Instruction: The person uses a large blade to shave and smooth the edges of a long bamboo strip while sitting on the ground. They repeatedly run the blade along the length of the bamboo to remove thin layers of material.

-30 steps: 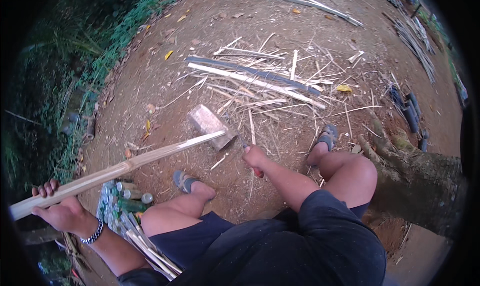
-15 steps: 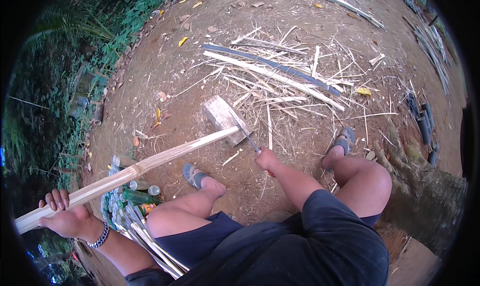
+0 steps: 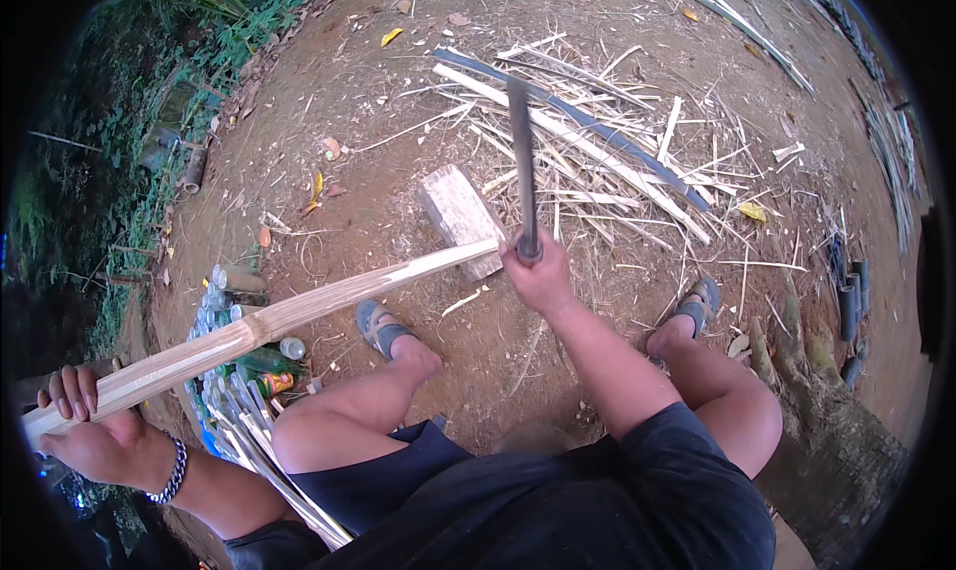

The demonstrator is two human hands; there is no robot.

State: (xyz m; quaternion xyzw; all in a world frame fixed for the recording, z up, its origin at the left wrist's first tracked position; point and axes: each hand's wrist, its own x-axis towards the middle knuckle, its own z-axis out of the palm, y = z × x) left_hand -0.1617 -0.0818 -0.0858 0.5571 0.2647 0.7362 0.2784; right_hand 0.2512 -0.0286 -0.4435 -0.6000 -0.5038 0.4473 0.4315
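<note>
My left hand is wrapped round the near end of a long split bamboo pole. The pole slants up to the right, and its far end rests on a squared wooden block on the ground. In my right hand is the handle of a machete, its long dark blade raised and pointing away from me above the block's right side. The blade is apart from the pole and partly covers the bamboo strips behind it.
A heap of split bamboo strips lies beyond the block. Glass bottles and more strips are beside my left leg. A thick tree root runs at the right. My sandaled feet flank the block area; green plants grow at the left.
The machete has lifted off the pole's end at the block and now points upward. My right hand has risen with it. The pole's held end has dipped slightly, and the view has shifted.
</note>
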